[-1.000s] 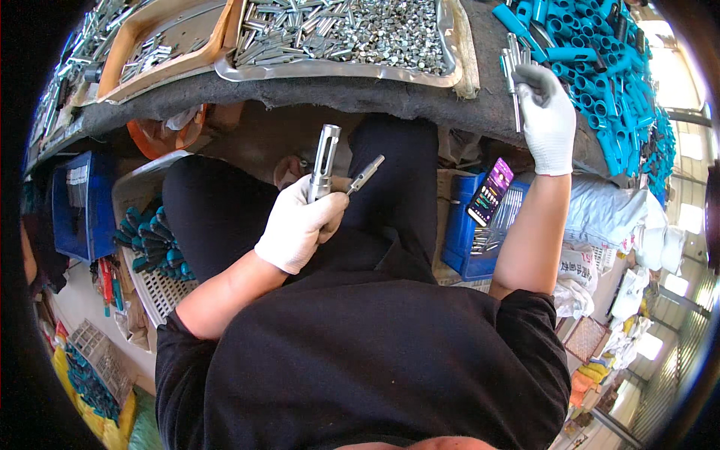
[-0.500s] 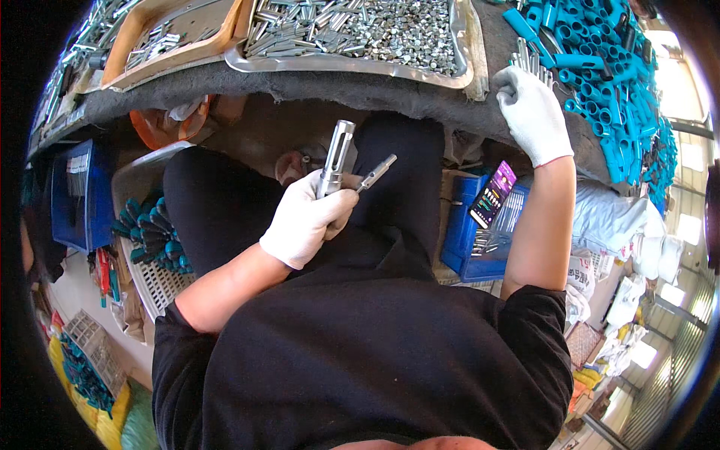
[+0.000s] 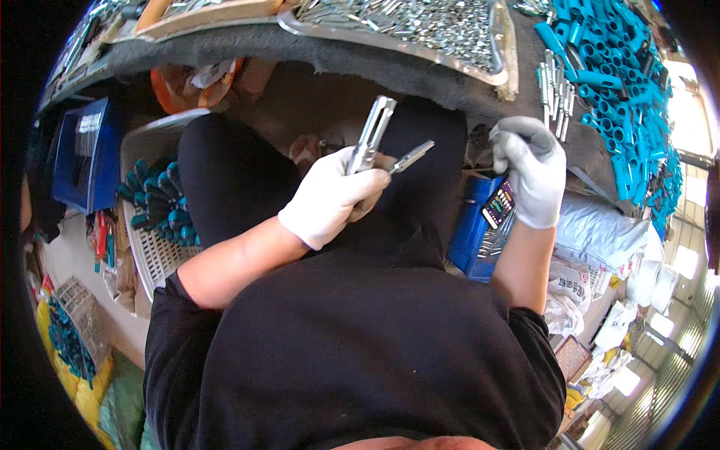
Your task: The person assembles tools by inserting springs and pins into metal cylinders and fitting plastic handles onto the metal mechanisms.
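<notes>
My left hand (image 3: 330,196), in a white glove, is closed around a slotted steel tube (image 3: 370,136) that points up and away. From the same grip a thinner steel rod (image 3: 412,157) sticks out to the right. My right hand (image 3: 534,169), also gloved, is raised near the bench's front edge with its fingers curled inward. Whether anything lies in those fingers is hidden. Just beyond it, several slim metal rods (image 3: 553,94) lie together on the bench, beside a heap of teal tubular parts (image 3: 611,86).
A metal tray (image 3: 405,58) of small steel pieces stands on the cloth-covered bench (image 3: 247,64). Under the right forearm are a blue bin (image 3: 470,240) and a phone (image 3: 498,205). At left are a white crate (image 3: 154,262) with teal-and-black parts and another blue bin (image 3: 88,169).
My right hand has drawn back from the metal rods toward me, curling its fingers. My left hand, still gripping the tube and rod, appears farther right and slightly higher. The whole view has shifted.
</notes>
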`<state>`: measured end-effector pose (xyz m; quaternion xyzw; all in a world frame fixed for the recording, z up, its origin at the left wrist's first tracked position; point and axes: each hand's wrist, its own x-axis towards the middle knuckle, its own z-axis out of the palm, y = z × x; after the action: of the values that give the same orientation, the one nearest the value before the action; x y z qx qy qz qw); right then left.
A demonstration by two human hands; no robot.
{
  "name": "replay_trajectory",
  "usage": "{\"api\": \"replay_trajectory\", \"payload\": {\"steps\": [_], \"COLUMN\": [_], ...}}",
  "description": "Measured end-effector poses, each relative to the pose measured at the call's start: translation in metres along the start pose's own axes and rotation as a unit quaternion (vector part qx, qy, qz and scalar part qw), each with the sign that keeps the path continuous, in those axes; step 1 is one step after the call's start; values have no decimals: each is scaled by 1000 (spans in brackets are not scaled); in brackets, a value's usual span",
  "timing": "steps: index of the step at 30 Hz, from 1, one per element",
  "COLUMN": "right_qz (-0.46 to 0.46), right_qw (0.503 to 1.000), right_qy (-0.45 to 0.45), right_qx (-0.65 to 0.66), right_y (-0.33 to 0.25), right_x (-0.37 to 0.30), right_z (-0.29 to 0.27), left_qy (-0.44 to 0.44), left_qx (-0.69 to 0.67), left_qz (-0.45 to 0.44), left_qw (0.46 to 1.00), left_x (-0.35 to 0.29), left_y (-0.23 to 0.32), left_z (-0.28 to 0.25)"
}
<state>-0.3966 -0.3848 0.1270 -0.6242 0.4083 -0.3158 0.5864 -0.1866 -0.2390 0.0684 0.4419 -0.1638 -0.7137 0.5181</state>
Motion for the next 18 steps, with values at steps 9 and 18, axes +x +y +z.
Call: {"api": "replay_trajectory", "payload": {"steps": [9, 18], "right_qz": [63, -10], "right_qw": [996, 997], "right_qy": [-54, -51], "right_qx": [33, -61], "right_y": [15, 15], "right_x": [-29, -38], "right_z": [49, 64], "left_qy": [-20, -13], "left_qx": [-54, -40], "left_qz": [16, 27], "left_qw": [998, 999], "left_x": [-3, -6], "left_y": [-4, -5], "left_z": [-1, -2]}}
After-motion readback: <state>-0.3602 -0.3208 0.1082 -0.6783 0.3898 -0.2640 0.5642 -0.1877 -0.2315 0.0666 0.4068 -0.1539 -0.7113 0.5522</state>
